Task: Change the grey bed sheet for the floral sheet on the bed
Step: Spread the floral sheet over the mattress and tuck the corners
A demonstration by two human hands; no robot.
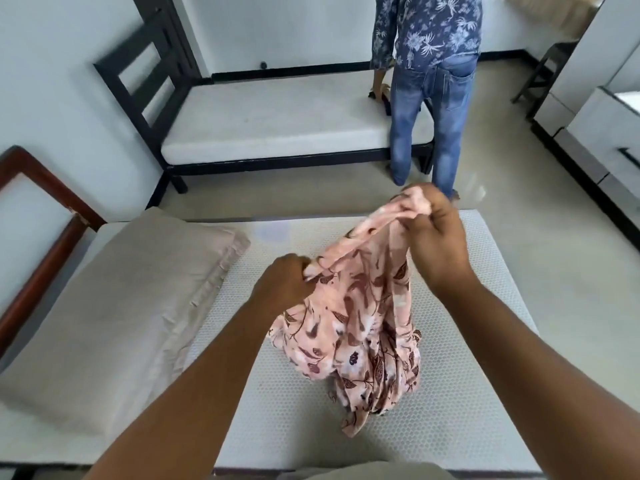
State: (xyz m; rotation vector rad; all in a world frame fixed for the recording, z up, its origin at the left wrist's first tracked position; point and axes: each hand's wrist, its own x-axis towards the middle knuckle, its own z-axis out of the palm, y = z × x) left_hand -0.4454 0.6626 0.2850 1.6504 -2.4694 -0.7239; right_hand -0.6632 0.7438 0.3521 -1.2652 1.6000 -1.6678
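Above one mattress [277,427], clutching one bunched floral sheet [363,323] in left hand [284,282] and right hand [440,244]; one pillow [121,306] beside.

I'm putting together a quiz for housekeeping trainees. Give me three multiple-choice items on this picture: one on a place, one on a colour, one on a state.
1. Where does the pillow lie?
A. on the floor
B. at the left end of the bare mattress
C. on the far bed

2. What is the ground colour of the floral sheet?
A. pink
B. green
C. blue

3. What state is the floral sheet in?
A. spread flat and tucked in
B. folded and untouched
C. bunched, gripped by the left hand and the right hand

Answers:
1 B: the pillow rests on the mattress by the wooden bed end.
2 A: the cloth is pink with dark leaves and flowers.
3 C: both hands clutch its upper part above the mattress while the rest hangs crumpled.
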